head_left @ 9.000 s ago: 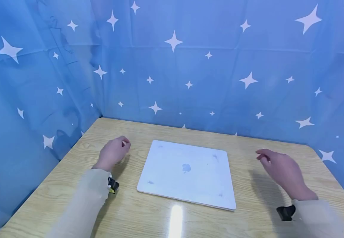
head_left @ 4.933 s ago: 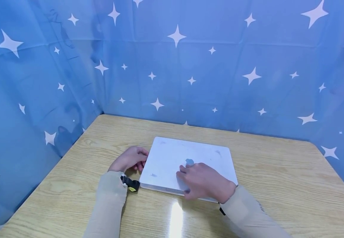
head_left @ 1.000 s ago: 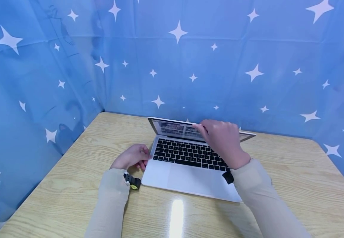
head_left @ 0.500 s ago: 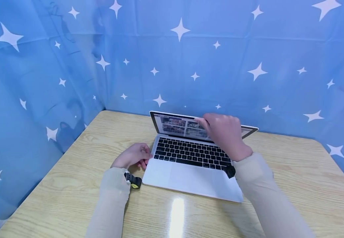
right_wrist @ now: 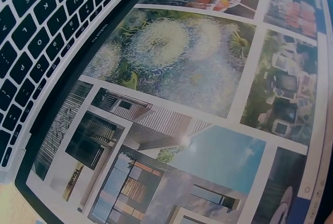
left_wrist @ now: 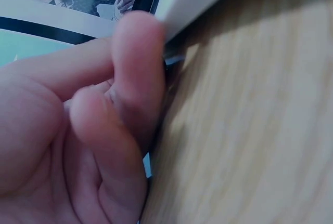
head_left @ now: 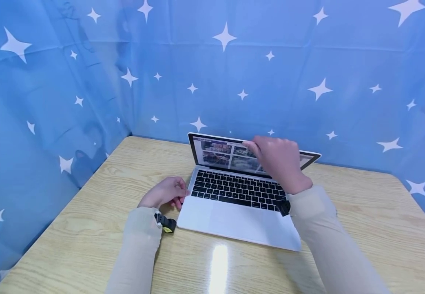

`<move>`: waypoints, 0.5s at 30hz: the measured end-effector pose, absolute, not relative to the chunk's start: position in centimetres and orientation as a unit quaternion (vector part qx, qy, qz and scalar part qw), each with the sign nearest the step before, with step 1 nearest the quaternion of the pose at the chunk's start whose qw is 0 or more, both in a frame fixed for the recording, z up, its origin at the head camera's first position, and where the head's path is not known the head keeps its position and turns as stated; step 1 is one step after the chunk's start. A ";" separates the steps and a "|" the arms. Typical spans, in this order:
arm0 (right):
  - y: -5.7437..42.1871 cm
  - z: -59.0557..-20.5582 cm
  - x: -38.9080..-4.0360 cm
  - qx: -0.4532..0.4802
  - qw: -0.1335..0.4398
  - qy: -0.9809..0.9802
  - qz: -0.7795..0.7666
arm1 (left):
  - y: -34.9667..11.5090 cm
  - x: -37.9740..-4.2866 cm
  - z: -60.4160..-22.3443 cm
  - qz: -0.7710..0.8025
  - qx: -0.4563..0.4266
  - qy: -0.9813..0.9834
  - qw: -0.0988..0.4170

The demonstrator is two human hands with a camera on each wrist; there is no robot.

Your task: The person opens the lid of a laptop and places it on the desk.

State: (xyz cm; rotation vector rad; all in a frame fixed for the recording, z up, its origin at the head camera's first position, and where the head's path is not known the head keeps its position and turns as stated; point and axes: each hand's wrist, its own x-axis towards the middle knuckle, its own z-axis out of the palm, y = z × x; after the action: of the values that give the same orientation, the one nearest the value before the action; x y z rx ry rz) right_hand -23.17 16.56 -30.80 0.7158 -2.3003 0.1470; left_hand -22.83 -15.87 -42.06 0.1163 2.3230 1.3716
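A silver laptop lies on the table with its lid raised, tilted back past upright. Its lit screen shows a grid of pictures, and the black keyboard is in plain sight. My right hand grips the lid's top edge, thumb over the screen side; the fingers behind the lid are hidden. At the base's left edge, my left hand holds on with curled fingers. Close up in the left wrist view, bent fingers touch the laptop's side. The right wrist view is filled by the screen and keys.
The wooden table extends on both sides of the laptop, with a bright light reflection near its front. A blue curtain with white stars hangs behind and on the left. Each wrist carries a black strap.
The laptop first lay closed, with both hands apart from it. My left hand came to its left edge; my right hand lifted the lid and has tilted it further back, showing more screen.
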 end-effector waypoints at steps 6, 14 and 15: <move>16.5 -30.4 -23.6 0.268 0.342 -0.899 0.058 | -15.8 -23.0 -42.1 0.488 0.039 0.845 0.217; 16.5 -29.5 -24.5 0.225 0.279 -0.933 0.036 | -15.6 -22.8 -41.9 0.488 0.034 0.845 0.217; 16.5 -29.3 -24.6 0.220 0.270 -0.937 0.037 | -15.6 -22.8 -41.9 0.489 0.034 0.844 0.216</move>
State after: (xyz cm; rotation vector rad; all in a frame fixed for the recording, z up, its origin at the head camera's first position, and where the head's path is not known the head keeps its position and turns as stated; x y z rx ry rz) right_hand -24.57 16.49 -29.31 0.5931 -2.5251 0.0989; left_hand -22.81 -15.59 -41.89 0.0940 2.3401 1.3555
